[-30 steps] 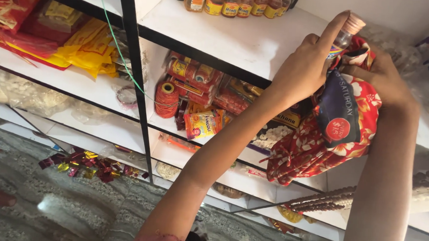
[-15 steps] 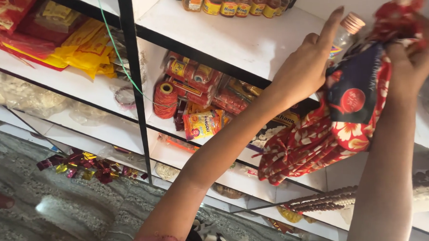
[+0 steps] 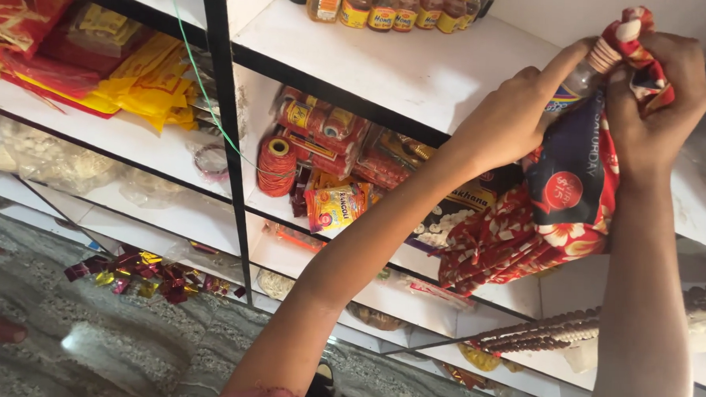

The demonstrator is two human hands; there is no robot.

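Far left, yellow and red packets [image 3: 128,77] are lying on an upper white shelf, with clear bags of pale goods [image 3: 41,157] on the shelf below. A black upright [image 3: 227,137] is dividing the rack, and a green string [image 3: 203,89] is hanging beside it. Shiny foil scraps [image 3: 139,272] are lying on the grey floor [image 3: 108,347].

Right of the upright, a spool of red thread [image 3: 277,165] is standing next to stacked red packets [image 3: 320,129]. Above, 5 or so amber bottles [image 3: 393,6] are lining the back of the top shelf [image 3: 422,70].

The left hand [image 3: 507,122] is reaching up at the top shelf's front edge, its fingers [image 3: 569,57] extended along a small clear bottle [image 3: 585,70] with a ribbed cap. That bottle is sitting at the shelf edge, partly wrapped in a red floral cloth [image 3: 526,242] with a dark blue panel, which is hanging down past the shelf below.

The right hand [image 3: 659,93] is gripping the gathered top of the cloth, fingers closed tight on it. Whether the left fingers are actually clasping the bottle is probably not decidable from this angle.
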